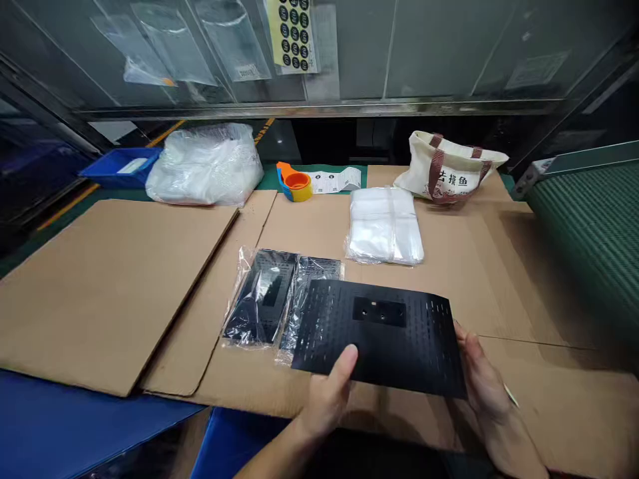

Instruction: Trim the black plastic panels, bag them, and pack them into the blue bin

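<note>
A thin black panel (394, 352) with rows of small slots and a dark rectangular patch with tiny holes is held tilted above the cardboard. My left hand (325, 396) grips its near edge, thumb on top and fingers hidden underneath. At its right edge, my right hand (483, 378) is closed on the panel, its fingers partly behind it. Two similar black panels in clear plastic bags lie just beyond: one bagged panel (264, 296) to the left, the other bagged panel (319, 268) partly covered by the held one.
A stack of clear plastic bags (384, 226) lies behind the panel. Farther back are a white plastic bundle (204, 166), a tape dispenser (295, 183), a paper strip (334, 180) and a canvas bag (452, 166). Cardboard sheets (110, 286) lie left; a green conveyor belt (594, 213) stands right.
</note>
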`<move>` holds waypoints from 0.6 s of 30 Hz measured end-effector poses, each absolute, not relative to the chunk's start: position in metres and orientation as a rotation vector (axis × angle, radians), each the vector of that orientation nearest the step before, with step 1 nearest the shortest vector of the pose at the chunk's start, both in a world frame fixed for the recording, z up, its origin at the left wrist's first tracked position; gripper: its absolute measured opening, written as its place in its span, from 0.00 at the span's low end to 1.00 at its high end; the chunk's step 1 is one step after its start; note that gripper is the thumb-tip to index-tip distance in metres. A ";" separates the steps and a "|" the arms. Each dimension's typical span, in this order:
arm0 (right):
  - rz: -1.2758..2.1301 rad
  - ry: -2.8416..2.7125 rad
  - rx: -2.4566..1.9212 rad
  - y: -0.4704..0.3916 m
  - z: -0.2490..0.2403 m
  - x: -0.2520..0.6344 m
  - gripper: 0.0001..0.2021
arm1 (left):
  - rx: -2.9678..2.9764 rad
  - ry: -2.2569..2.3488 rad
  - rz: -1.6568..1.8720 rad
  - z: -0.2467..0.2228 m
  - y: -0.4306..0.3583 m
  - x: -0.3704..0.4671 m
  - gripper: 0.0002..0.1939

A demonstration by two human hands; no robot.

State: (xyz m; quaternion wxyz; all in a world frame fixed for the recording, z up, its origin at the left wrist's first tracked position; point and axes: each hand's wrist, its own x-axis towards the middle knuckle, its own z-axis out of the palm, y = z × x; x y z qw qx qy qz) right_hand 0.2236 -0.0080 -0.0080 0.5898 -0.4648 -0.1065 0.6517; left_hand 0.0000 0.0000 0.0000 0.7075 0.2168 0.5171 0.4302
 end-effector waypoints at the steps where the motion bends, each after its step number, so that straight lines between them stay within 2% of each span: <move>1: 1.522 -0.226 -1.071 -0.005 -0.006 0.217 0.21 | 0.472 1.091 0.934 -0.003 -0.004 -0.005 0.30; 4: 1.499 -0.177 -1.060 0.003 -0.001 0.205 0.15 | 0.454 0.920 0.925 -0.005 -0.007 -0.018 0.32; 8: 1.411 -0.143 -1.099 0.003 0.006 0.209 0.14 | 0.451 0.709 1.038 0.022 0.018 -0.026 0.41; 13: 1.496 -0.085 -1.204 -0.003 0.009 0.213 0.16 | 0.367 0.536 1.020 0.053 0.042 -0.015 0.31; 18: 1.443 -0.034 -1.206 -0.005 0.011 0.210 0.16 | 0.348 0.586 1.158 0.052 0.042 -0.005 0.19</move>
